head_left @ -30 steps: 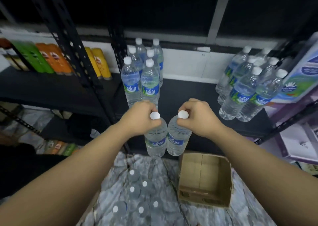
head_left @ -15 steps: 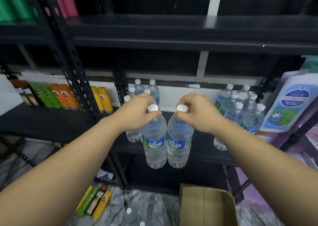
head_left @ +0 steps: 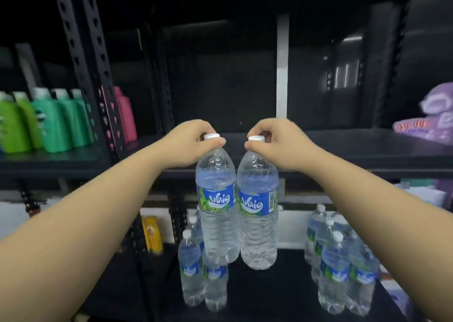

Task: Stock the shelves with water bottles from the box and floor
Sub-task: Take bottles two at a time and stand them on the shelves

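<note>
Both bottles have come up a lot since half a second ago: they were hanging in front of the lower shelf, and now their caps sit level with the upper shelf (head_left: 343, 147), while the cardboard box on the floor has dropped out of view. The left hand (head_left: 193, 145) is pinched tight around the neck of the left water bottle (head_left: 217, 214), fingers wrapped just under the white cap. The right hand (head_left: 277, 145) does the same with the right water bottle (head_left: 257, 218). The two bottles hang upright side by side, touching or nearly so at the label, in the air in front of the shelf edge, so neither one is set down. Below them, on the lower shelf (head_left: 269, 294), a small cluster of stocked bottles (head_left: 193, 270) stands to the left and a bigger bunch (head_left: 343, 267) to the right. Off to the left on the upper level there's a row of green bottles (head_left: 46, 123) and a pink one (head_left: 126, 116) behind the black upright post (head_left: 98, 76). Purple packs (head_left: 426, 123) sit at the far right, pretty blurry.
</note>
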Available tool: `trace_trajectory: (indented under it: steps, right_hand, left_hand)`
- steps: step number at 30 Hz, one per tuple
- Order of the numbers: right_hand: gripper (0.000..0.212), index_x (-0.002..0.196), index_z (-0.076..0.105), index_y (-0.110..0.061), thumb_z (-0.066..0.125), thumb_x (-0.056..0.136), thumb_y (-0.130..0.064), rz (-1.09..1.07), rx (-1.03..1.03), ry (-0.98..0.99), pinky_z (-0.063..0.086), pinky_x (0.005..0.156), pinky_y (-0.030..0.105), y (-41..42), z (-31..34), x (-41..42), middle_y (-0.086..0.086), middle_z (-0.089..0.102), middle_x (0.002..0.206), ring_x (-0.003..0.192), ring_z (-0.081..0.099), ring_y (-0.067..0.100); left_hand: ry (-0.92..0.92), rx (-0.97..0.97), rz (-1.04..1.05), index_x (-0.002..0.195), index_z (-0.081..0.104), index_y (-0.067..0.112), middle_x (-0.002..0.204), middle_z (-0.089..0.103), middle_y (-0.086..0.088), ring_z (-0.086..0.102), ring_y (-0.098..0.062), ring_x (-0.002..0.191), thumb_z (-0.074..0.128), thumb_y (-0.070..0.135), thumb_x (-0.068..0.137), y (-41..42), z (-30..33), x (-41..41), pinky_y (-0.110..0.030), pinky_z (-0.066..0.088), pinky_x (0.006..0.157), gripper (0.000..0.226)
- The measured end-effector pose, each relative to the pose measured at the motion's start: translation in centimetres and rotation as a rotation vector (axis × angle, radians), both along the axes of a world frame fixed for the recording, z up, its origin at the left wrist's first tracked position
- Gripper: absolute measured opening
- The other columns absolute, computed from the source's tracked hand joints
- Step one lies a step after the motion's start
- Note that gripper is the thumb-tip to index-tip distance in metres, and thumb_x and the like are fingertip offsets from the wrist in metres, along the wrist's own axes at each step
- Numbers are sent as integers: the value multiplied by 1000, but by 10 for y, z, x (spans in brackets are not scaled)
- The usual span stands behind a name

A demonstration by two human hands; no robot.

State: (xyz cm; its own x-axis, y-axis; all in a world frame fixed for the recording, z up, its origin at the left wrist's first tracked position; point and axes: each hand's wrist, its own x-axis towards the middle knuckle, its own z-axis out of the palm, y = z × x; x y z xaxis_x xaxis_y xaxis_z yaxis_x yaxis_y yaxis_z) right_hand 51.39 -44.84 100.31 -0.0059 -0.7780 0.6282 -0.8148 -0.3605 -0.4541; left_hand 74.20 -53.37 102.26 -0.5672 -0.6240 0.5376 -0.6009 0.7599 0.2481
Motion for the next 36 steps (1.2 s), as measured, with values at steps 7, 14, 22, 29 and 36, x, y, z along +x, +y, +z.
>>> trace_trajectory:
  steps: [7, 14, 22, 29, 36]
  right_hand:
    - [12, 88, 80, -19, 76, 91, -30, 16, -138, -28, 51, 69, 21, -23, 111, -2, -7, 76, 85, 76, 67, 2]
    - [11, 85, 80, -16, 77, 90, -25, 94, -253, -117, 50, 65, 21, -68, 195, -17, -4, 75, 78, 71, 68, 4]
    - [11, 89, 79, -18, 74, 92, -28, 74, -271, -78, 45, 61, 19, -127, 234, -34, -8, 71, 78, 69, 63, 1]
    - [15, 102, 77, -19, 75, 92, -31, 63, -273, -188, 52, 76, 26, -179, 205, -49, -10, 70, 92, 86, 65, 6]
    - [45, 132, 64, -26, 72, 93, -47, 92, -296, -283, 53, 91, 30, -182, 171, -42, -12, 70, 113, 104, 65, 9]
  left_hand:
    - [104, -38, -4, 90, 74, 20, 86, 75, 4, 69, -14, 81, 67, 53, 95, -17, 108, -3, -36, 55, 77, 35]
    - [215, -12, -69, 82, 70, 14, 54, 61, 13, 52, 2, 48, 66, 46, 98, -54, 193, -21, -19, 42, 54, 37]
    - [235, 8, -21, 86, 72, 9, 55, 62, 13, 53, 3, 49, 66, 48, 97, -118, 242, -43, -24, 43, 58, 41]
    - [199, 22, 63, 95, 76, 19, 78, 72, 11, 66, -1, 72, 62, 47, 101, -152, 210, -58, -29, 50, 73, 32]
    - [494, 28, 43, 106, 75, 16, 100, 77, -4, 74, -21, 95, 61, 51, 98, -161, 158, -73, -49, 58, 92, 39]
